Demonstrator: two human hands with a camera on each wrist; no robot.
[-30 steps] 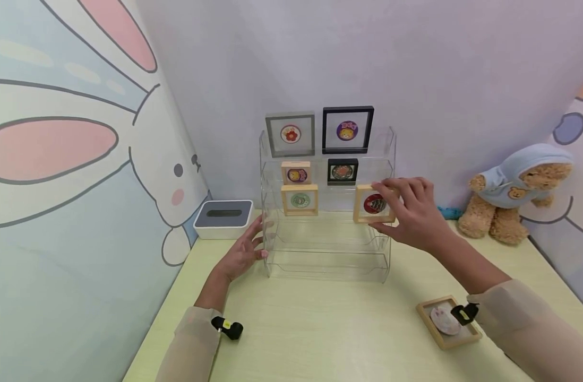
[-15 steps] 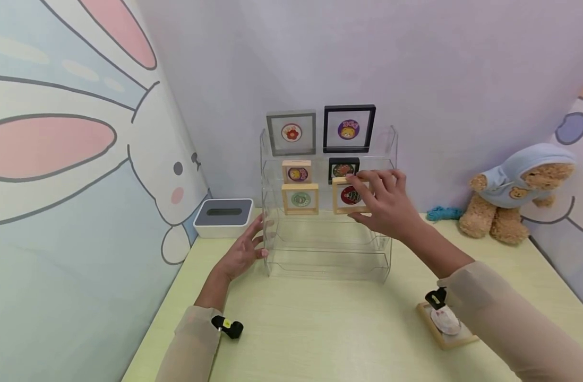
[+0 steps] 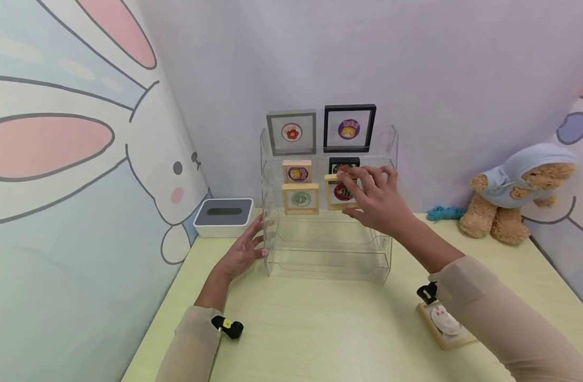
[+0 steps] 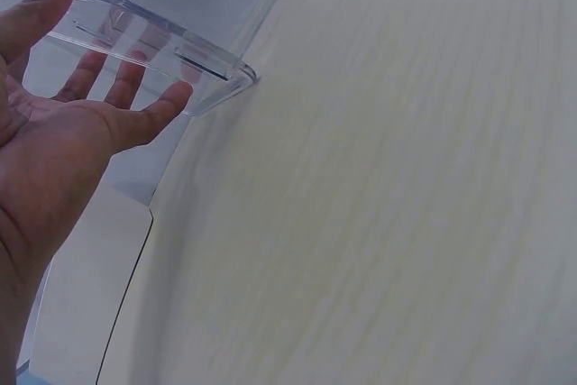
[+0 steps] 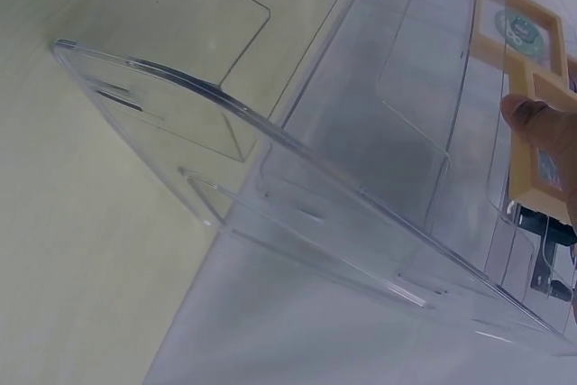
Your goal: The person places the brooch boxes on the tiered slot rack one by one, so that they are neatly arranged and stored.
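A clear acrylic tiered display rack [image 3: 327,258] stands on the table. My right hand [image 3: 379,204] pinches a small light-wood picture frame [image 3: 328,199] with a red round badge, fingers over its top edge and thumb below. The held frame is at the rack's third tier, beside a wooden frame with a green badge [image 3: 301,199]; in the right wrist view the wooden frame [image 5: 523,169] shows under my thumb. It partly covers a small black frame [image 3: 343,161] behind. My left hand [image 3: 241,255] rests with extended fingers against the rack's left side panel [image 4: 171,38].
Above stand a grey frame [image 3: 291,152], a large black frame [image 3: 350,108] and a small pinkish frame [image 3: 297,163]. Another wooden frame [image 3: 432,326] lies on the table, partly under my right sleeve. A tissue box [image 3: 223,229] sits left, a teddy bear [image 3: 516,180] and blue cord [image 3: 444,213] right.
My right hand has carried the red-badge frame leftward and slightly up along the third tier, nearer the green-badge frame. My left hand has stayed at the rack's side.
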